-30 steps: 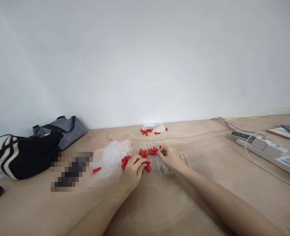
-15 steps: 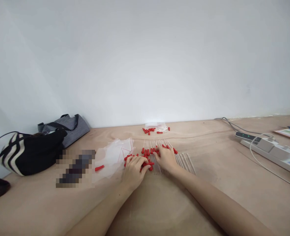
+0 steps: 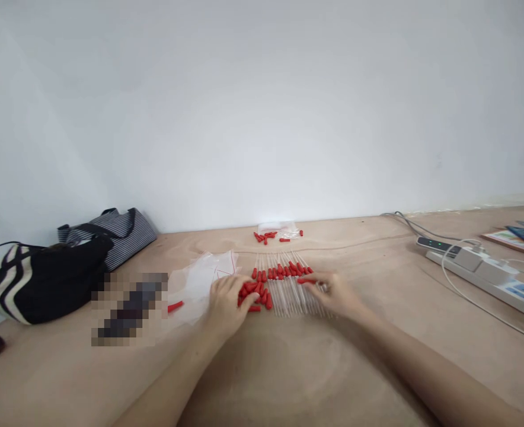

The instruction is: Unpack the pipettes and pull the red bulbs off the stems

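My left hand [image 3: 226,299] is cupped around the left side of a pile of red rubber dropper bulbs [image 3: 259,289], its thumb held apart from the fingers. My right hand [image 3: 337,290], a little blurred, pinches one red dropper bulb [image 3: 305,280] between thumb and fingertips. It hovers over the right part of a row of thin clear dropper tubes [image 3: 288,298] lying side by side. More tubes fan out behind these, with a line of red bulbs [image 3: 282,271] across their near ends. Whether every bulb there sits on a tube cannot be told.
Clear plastic bags [image 3: 204,270] lie left of my left hand, a single red bulb [image 3: 175,306] beside them. Further back are more red bulbs by a small bag [image 3: 277,228]. A power strip [image 3: 488,273] with cables stands right; bags [image 3: 66,273] and a pixelated patch lie left.
My right hand has drawn back to the right from the bulb row and now pinches a bulb. The left hand has shifted left, uncovering more of the pile. The view has shifted slightly.
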Motion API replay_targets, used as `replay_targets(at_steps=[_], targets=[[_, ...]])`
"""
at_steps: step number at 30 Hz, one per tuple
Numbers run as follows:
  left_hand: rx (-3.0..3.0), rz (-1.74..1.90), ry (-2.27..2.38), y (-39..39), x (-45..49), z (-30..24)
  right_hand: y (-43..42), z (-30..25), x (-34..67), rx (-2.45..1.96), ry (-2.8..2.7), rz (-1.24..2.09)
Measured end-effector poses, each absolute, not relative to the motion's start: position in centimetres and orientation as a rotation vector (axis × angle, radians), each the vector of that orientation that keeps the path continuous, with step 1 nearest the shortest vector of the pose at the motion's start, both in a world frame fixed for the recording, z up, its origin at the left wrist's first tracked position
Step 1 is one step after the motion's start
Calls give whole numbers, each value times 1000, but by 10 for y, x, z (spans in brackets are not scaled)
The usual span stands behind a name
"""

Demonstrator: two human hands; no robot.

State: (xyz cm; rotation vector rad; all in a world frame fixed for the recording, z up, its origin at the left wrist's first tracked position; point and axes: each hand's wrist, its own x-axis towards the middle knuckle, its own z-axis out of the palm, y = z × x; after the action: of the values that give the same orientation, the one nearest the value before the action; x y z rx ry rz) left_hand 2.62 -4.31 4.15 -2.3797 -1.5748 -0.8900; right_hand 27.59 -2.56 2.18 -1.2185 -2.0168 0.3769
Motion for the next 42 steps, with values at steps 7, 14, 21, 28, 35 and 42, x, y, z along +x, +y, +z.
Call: replay_targets(at_steps=[7, 14, 21, 28, 35, 42], targets=[[-1940, -472, -2077, -30, -22, 65, -18, -9, 367, -1860, -1768, 243], [-1852, -45, -2489, -25, -63, 75, -12, -19, 352, -1855, -1761, 470], [-1888, -86, -2557, -18, -82, 66, -5, -15, 317, -1860, -1701, 398], [-1902, -67, -2602, -19, -80, 67, -1, -14, 305, -1902, -1708, 308], [-1909, -119, -2666, -18, -84, 68, -8, -10, 319, -2045, -1675, 276], [-1931, -131, -2660, -20, -98, 73, -10, -6, 318, -1969, -1604, 274]])
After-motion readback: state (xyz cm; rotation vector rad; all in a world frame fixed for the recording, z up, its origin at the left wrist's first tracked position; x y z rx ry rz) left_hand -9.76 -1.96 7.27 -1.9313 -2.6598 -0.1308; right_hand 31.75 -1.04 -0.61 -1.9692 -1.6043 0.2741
